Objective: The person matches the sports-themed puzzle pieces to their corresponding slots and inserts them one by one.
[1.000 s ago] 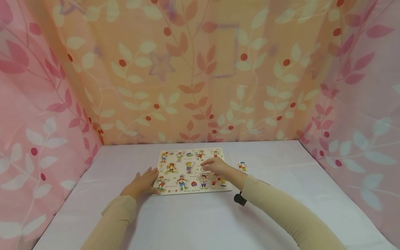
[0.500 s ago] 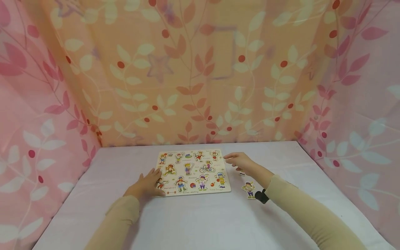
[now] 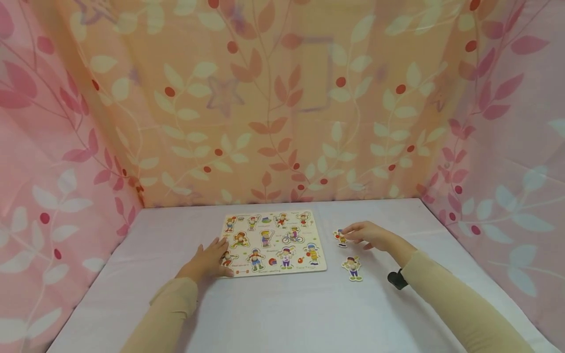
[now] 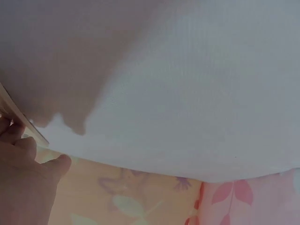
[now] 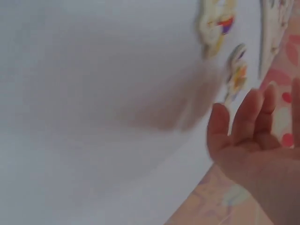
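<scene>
A flat puzzle board printed with sports figures lies on the white table. My left hand rests on its left edge, fingers spread; in the left wrist view the hand meets the board's edge. My right hand is over the table right of the board, fingers loosely bent and holding nothing. Its fingertips overlap a small figure piece with an orange ball. Nearer me lies a purple-capped figure piece. In the right wrist view the fingers reach toward the pieces.
The white-clothed table is backed by an orange floral curtain, with pink floral curtains at both sides. A black band-like object is at the right wrist.
My right hand has moved from over the board to the right, down to the ball figure piece. A cyclist figure and the purple-capped piece are uncovered. The left hand stays on the board.
</scene>
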A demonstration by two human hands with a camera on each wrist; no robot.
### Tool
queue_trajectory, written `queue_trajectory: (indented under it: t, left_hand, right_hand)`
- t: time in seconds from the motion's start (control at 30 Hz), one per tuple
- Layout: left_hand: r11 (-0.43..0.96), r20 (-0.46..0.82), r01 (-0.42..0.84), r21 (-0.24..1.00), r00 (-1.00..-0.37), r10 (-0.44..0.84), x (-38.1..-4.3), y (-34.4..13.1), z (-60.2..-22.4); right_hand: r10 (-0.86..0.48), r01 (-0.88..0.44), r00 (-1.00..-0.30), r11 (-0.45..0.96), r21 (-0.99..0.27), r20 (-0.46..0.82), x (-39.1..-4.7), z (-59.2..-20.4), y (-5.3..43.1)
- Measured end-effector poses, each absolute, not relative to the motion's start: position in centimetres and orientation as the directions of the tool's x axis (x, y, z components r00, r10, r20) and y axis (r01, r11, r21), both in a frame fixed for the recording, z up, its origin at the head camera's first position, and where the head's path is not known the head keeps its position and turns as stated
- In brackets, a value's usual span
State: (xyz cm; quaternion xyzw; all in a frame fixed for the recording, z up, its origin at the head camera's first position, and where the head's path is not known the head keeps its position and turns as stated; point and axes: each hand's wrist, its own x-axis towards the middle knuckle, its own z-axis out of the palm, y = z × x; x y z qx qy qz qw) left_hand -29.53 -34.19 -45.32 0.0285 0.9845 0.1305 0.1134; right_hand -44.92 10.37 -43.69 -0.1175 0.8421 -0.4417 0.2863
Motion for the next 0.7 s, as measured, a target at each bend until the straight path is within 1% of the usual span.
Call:
queue_trajectory:
  t: [0.17, 0.37, 0.43, 0.63, 0.7]
  left_hand:
    - [0.955, -0.21, 0.035, 0.295, -0.972, 0.1, -29.6, -34.4, -45.3]
    - [0.958, -0.223, 0.029, 0.284, -0.97, 0.096, -29.8, -34.4, -45.5]
    - [0.957, -0.23, 0.021, 0.29, -0.969, 0.091, -29.8, -34.2, -45.6]
    - [0.958, -0.234, 0.014, 0.288, -0.968, 0.085, -30.1, -34.1, -45.7]
    - [0.961, -0.24, 0.012, 0.278, -0.967, 0.081, -30.1, -34.2, -45.7]
  right_hand:
    - [-0.523, 0.022, -0.756, 0.582, -0.813, -0.394, -44.9, -45.0, 12.4]
    - [-0.651, -0.029, -0.658, 0.525, -0.851, -0.379, -44.7, -46.7, 14.2]
    - [-0.68, -0.057, -0.635, 0.514, -0.856, -0.367, -44.5, -47.1, 14.5]
    - [-0.722, -0.177, -0.615, 0.519, -0.837, -0.318, -43.9, -47.2, 14.3]
    - [-0.726, -0.192, -0.61, 0.524, -0.83, -0.317, -43.8, -47.2, 14.0]
